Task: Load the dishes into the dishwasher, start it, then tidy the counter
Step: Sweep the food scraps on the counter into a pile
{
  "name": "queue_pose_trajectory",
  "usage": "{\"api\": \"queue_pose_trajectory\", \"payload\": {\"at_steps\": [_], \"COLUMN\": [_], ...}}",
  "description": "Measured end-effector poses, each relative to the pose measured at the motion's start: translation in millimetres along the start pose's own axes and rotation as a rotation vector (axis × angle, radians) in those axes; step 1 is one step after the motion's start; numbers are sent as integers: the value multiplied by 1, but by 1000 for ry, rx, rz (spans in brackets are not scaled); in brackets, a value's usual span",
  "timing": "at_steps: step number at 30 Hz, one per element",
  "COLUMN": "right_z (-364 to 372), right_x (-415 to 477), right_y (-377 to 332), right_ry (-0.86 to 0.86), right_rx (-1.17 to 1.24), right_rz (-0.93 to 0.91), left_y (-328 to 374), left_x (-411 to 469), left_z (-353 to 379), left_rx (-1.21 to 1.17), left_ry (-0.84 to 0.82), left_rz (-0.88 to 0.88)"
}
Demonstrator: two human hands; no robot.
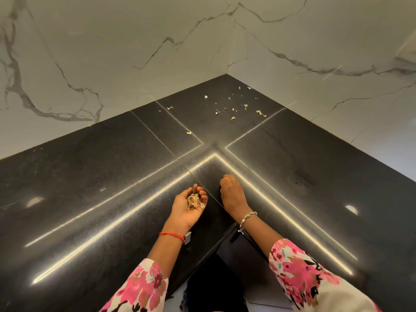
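Apparently at tidy-up stage: left hand [188, 209] cupped round gathered scraps [194, 201] at desk [90, 176] front inner corner; right hand [231, 192] curled beside it, contents unclear. Loose bits [234, 106] left to clear near back corner. Loading and start steps not checkable.

A home kitchen, by the look of it: a polished black stone bench [90, 176] turns an L-shaped corner under the fingers [195, 189]; white marble-veined wall slabs [135, 41] rise straight from its far edge as a splashback; dry, peel-like food scraps [234, 109] lie scattered well beyond the fingers, towards the corner; what looks like a dark cabinet front [243, 262] shows below the bench edge, nearer than the fingers.
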State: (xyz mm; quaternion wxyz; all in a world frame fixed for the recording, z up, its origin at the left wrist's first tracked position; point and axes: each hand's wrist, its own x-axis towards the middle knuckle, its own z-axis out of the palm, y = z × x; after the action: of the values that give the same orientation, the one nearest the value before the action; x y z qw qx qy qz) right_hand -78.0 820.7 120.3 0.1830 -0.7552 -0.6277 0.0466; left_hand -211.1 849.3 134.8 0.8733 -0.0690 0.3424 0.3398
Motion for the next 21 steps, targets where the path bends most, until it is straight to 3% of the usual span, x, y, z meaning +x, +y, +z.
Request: {"api": "queue_pose_trajectory", "payload": {"at_steps": [3,6,8,10,13,17,21], "right_z": [-9,-28,-50,-71,-85,-74,-59], "right_x": [-3,-13,-29,-48,-81,-119,-158], "right_y": [12,21,17,6,-19,-40,-37], "right_ry": [-26,53,59,7,-91,-120,49], "right_rx": [273,754,1189,1357,1234,744,597], "right_rz": [373,704,801,752,587,344,274], "left_y": [-5,-12,-18,-26,-47,-77,-108], "left_x": [-6,-13,-17,-21,-29,-34,-41], "left_z": [-5,-10,-13,-15,-16,-26,-52], "left_rx": [31,50,79,111,151,163,181], "left_ry": [12,8,-3,-8,-19,-8,8], "left_rz": [-27,-65,-83,-93,-101,-116,-137]}}
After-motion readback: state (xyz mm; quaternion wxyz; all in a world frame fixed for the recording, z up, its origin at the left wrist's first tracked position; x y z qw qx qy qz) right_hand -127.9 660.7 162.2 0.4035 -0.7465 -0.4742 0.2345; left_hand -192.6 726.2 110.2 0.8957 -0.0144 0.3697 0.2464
